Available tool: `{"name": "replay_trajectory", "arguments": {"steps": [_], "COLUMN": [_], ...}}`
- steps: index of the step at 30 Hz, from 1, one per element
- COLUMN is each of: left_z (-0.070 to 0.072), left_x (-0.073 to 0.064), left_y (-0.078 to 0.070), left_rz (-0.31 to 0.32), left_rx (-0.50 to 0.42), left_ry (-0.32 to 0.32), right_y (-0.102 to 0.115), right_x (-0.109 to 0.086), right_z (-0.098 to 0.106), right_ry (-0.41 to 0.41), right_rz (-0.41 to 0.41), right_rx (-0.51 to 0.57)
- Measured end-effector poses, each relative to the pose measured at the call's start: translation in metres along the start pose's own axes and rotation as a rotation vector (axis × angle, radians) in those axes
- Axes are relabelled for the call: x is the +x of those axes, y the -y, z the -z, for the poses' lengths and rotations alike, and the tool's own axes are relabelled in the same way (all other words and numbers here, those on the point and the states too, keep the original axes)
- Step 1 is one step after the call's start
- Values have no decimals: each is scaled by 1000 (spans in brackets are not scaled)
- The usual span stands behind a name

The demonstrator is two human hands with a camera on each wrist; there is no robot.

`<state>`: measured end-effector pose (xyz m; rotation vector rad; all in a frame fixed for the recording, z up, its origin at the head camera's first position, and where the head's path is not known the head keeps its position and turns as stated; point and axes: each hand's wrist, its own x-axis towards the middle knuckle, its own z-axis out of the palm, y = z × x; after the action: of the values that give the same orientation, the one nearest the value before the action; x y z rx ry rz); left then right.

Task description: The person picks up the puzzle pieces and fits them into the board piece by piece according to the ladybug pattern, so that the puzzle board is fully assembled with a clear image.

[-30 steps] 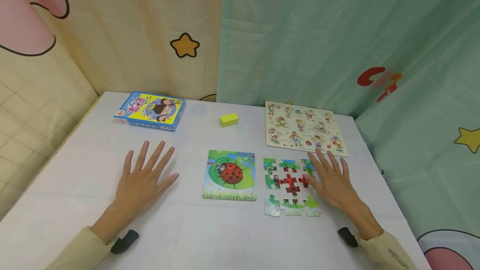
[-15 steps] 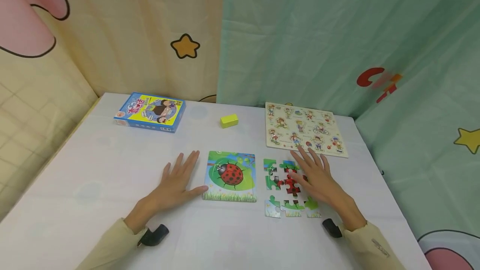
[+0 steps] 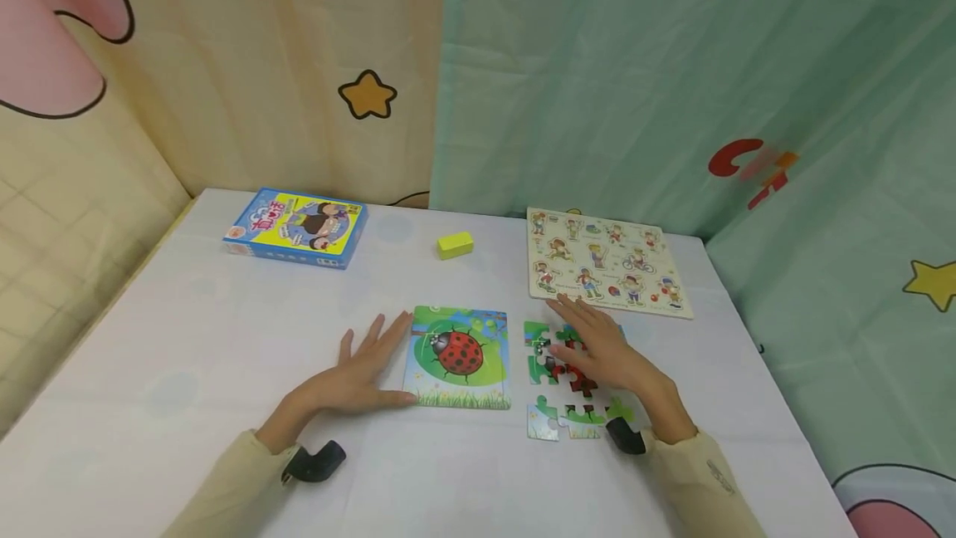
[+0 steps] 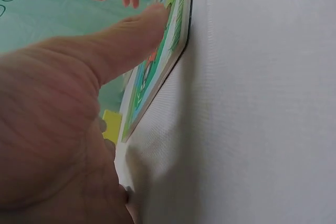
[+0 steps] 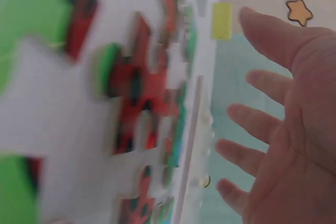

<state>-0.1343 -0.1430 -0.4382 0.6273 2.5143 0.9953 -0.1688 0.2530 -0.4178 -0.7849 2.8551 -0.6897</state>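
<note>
A square ladybug picture board point(image 3: 459, 359) lies in the middle of the white table. My left hand point(image 3: 358, 380) is at its left edge, fingers straight, with the thumb by the lower left corner. In the left wrist view that thumb point(image 4: 131, 40) overlaps the board's face. Right of the board, loose ladybug jigsaw pieces point(image 3: 543, 422) lie in spaced rows. Over them my right hand point(image 3: 601, 351) hovers with extended fingers, hiding several pieces in the head view. In the right wrist view the red piece point(image 5: 142, 85) looks blurred, and nothing is between the spread fingers.
A blue and yellow box point(image 3: 297, 227) lies at the back left. The small yellow block point(image 3: 455, 246) sits behind the ladybug board. At the back right is a pale board with printed figures point(image 3: 605, 260). Patterned curtains point(image 3: 582, 90) hang behind the table.
My left hand has moved right from the bare tabletop to the ladybug board's left edge. My right hand has shifted left over the jigsaw pieces. The pieces keep their layout.
</note>
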Motion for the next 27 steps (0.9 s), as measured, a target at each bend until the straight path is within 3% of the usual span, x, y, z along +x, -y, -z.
{"name": "replay_trajectory", "arguments": {"steps": [5,9,18,27], "left_z": [0,0,0,-1], "left_x": [-1,1,0,2], "left_y": [3,4,1,2], "left_rz": [-27,-33,-10,-11], "left_rx": [4,30,50,49], "left_ry": [35,34,47,31], "right_y": [-2,-5,-8,-6], "right_x": [11,20,29,29], "right_z": [9,12,6,3], "right_ry": [103,132,173,132], "right_rz": [42,62,108,104], "right_rx": [110,145,152,118]}}
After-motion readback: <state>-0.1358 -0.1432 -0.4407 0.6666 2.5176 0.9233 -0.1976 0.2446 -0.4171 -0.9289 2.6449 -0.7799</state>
